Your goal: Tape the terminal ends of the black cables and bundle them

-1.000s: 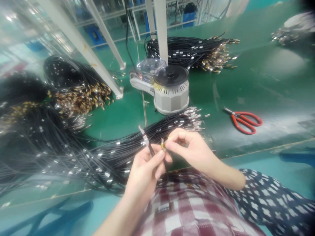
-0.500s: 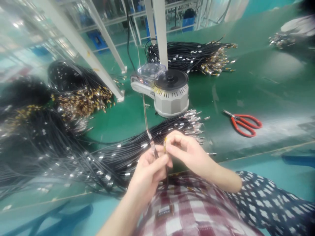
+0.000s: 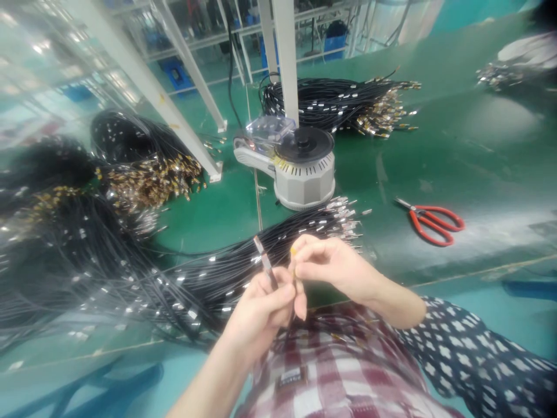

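My left hand (image 3: 261, 310) is closed around a thin black cable (image 3: 266, 268) whose silver-tipped end sticks up past my fingers. Just to its right, my right hand (image 3: 333, 264) pinches a small gold connector end (image 3: 293, 252) between thumb and fingers. The two hands almost touch above the near edge of the green table (image 3: 435, 151). Behind them lies a long bundle of black cables with silver ends (image 3: 304, 223).
A grey round tape dispenser (image 3: 300, 165) stands behind the bundle. Red-handled scissors (image 3: 430, 219) lie to the right. More cable piles sit at the far centre (image 3: 343, 101) and at the left (image 3: 143, 174). White frame posts (image 3: 285, 58) rise from the table.
Both hands stay together with the cable ends; the silver-tipped cable end has shifted slightly in my left hand. The view has tilted a little.
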A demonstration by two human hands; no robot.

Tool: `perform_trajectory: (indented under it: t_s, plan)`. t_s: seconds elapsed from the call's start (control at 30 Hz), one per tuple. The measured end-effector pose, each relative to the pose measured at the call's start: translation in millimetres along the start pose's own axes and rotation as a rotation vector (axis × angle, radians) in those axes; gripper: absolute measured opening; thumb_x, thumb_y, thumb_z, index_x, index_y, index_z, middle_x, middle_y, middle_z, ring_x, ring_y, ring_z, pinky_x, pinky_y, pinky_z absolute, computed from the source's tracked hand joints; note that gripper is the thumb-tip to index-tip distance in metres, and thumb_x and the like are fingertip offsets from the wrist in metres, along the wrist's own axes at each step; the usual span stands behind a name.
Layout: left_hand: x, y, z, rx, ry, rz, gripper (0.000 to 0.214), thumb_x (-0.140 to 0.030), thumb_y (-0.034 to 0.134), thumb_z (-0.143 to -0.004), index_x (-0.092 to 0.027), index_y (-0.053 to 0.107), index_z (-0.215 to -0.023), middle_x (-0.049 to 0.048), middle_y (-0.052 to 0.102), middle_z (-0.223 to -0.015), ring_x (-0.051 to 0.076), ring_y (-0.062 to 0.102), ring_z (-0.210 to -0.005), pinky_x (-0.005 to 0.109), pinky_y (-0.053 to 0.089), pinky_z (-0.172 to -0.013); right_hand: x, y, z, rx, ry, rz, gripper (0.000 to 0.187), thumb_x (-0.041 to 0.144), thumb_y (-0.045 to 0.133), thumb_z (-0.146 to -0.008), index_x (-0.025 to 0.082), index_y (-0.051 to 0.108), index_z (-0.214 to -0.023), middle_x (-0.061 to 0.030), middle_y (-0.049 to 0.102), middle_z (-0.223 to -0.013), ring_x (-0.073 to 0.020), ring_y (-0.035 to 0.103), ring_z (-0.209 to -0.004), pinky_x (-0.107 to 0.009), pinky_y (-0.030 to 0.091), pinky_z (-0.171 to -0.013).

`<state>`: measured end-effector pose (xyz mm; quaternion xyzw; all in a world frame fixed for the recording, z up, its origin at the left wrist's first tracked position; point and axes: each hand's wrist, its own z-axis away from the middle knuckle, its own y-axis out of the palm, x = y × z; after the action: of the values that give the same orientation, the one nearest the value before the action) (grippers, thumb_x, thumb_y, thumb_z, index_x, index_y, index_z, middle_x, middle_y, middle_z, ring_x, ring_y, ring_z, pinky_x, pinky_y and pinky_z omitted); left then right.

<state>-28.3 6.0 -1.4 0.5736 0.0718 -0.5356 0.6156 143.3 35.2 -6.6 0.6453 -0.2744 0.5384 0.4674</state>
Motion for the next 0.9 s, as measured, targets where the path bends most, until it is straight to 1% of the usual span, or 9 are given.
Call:
perform_trajectory:
  t_s: [0.07, 0.13, 0.27, 0.4, 0.53, 0.6, 0.67, 0.77, 0.9]
  plan:
    - [0.6, -4.0, -1.1, 0.054, -0.039, 0.038, 0.022, -0.030, 0.077, -0.077, -0.013, 0.065, -0.072, 0.0049, 0.068, -0.056, -0.002, 0.022, -0.032, 0.015, 0.013, -0.035, -1.1, -2.2, -1.1, 0.044, -0.010, 0.023, 0.015, 0.030, 0.074, -0.080, 0.018, 0.071, -0.072, -0.0004, 0.057, -0.088, -0.0121, 0.057, -0.083, -0.029, 0.046, -0.083]
    - [1.0, -5.1, -1.3, 0.042, -0.075, 0.033, 0.020, -0.029, 0.076, -0.078, -0.011, 0.067, -0.074, 0.0059, 0.070, -0.064, -0.003, 0.022, -0.033, 0.016, 0.014, -0.036, -0.6, -5.4, -1.4, 0.059, 0.000, 0.064, 0.017, 0.032, 0.070, -0.083, 0.018, 0.071, -0.074, -0.0011, 0.058, -0.090, -0.0125, 0.058, -0.083, -0.029, 0.046, -0.082]
    - [3.0, -1.3, -2.1, -0.045, -0.105, -0.021, 0.018, -0.021, 0.080, -0.074, -0.012, 0.070, -0.085, 0.0042, 0.067, -0.082, -0.004, 0.031, -0.038, 0.017, 0.018, -0.042, 5.4, -12.2, -0.2, -0.085, -0.041, 0.220, 0.019, 0.035, 0.065, -0.087, 0.019, 0.068, -0.079, -0.0028, 0.062, -0.090, -0.0160, 0.058, -0.086, -0.030, 0.045, -0.080]
    - [6.4, 3.0, -5.3, -0.079, -0.084, -0.023, 0.015, -0.024, 0.076, -0.077, -0.012, 0.069, -0.083, 0.0012, 0.060, -0.074, -0.001, 0.037, -0.042, 0.019, 0.020, -0.045, 17.4, -11.5, 1.6, -0.142, -0.110, 0.486, 0.019, 0.032, 0.061, -0.089, 0.019, 0.067, -0.077, -0.0035, 0.064, -0.088, -0.0176, 0.058, -0.087, -0.032, 0.041, -0.077]
    - [9.3, 5.4, -6.4, -0.097, -0.067, -0.044, 0.021, -0.031, 0.070, -0.084, -0.011, 0.068, -0.081, 0.0008, 0.059, -0.065, 0.001, 0.038, -0.039, 0.019, 0.020, -0.043, 23.7, -6.2, 1.9, -0.179, -0.097, 0.578, 0.017, 0.030, 0.062, -0.087, 0.019, 0.065, -0.075, -0.0020, 0.064, -0.084, -0.0160, 0.057, -0.081, -0.030, 0.040, -0.071]
    - [10.2, 6.9, -5.9, -0.108, -0.041, -0.073, 0.022, -0.033, 0.069, -0.084, -0.011, 0.069, -0.082, 0.0025, 0.062, -0.063, 0.003, 0.042, -0.037, 0.019, 0.022, -0.041, 22.8, -5.0, 2.4, -0.198, -0.092, 0.569, 0.015, 0.027, 0.065, -0.085, 0.019, 0.064, -0.072, -0.0012, 0.063, -0.082, -0.0153, 0.057, -0.079, -0.030, 0.040, -0.071]
    - [10.2, 8.7, -5.3, -0.147, 0.004, -0.084, 0.023, -0.034, 0.068, -0.084, -0.011, 0.069, -0.084, 0.0054, 0.066, -0.067, 0.008, 0.051, -0.041, 0.020, 0.031, -0.042, 21.3, -5.0, 3.6, -0.186, -0.102, 0.558, 0.016, 0.024, 0.066, -0.083, 0.018, 0.063, -0.069, -0.0009, 0.062, -0.081, -0.0147, 0.057, -0.078, -0.029, 0.042, -0.073]
    - [8.3, 11.4, -5.0, -0.275, 0.131, -0.083, 0.022, -0.034, 0.070, -0.083, -0.012, 0.069, -0.082, 0.0059, 0.067, -0.071, 0.013, 0.060, -0.056, 0.025, 0.045, -0.056, 21.2, -5.8, 6.3, -0.139, -0.092, 0.555, 0.019, 0.023, 0.066, -0.084, 0.018, 0.063, -0.066, -0.0012, 0.061, -0.081, -0.0146, 0.057, -0.079, -0.029, 0.042, -0.076]
    - [6.3, 13.1, -4.4, -0.345, 0.209, -0.138, 0.021, -0.033, 0.073, -0.081, -0.012, 0.069, -0.080, -0.0011, 0.057, -0.062, 0.004, 0.040, -0.047, 0.019, 0.031, -0.048, 23.4, -4.5, 9.2, -0.137, -0.052, 0.578, 0.019, 0.023, 0.067, -0.084, 0.018, 0.064, -0.065, -0.0014, 0.062, -0.082, -0.0147, 0.058, -0.079, -0.029, 0.043, -0.076]
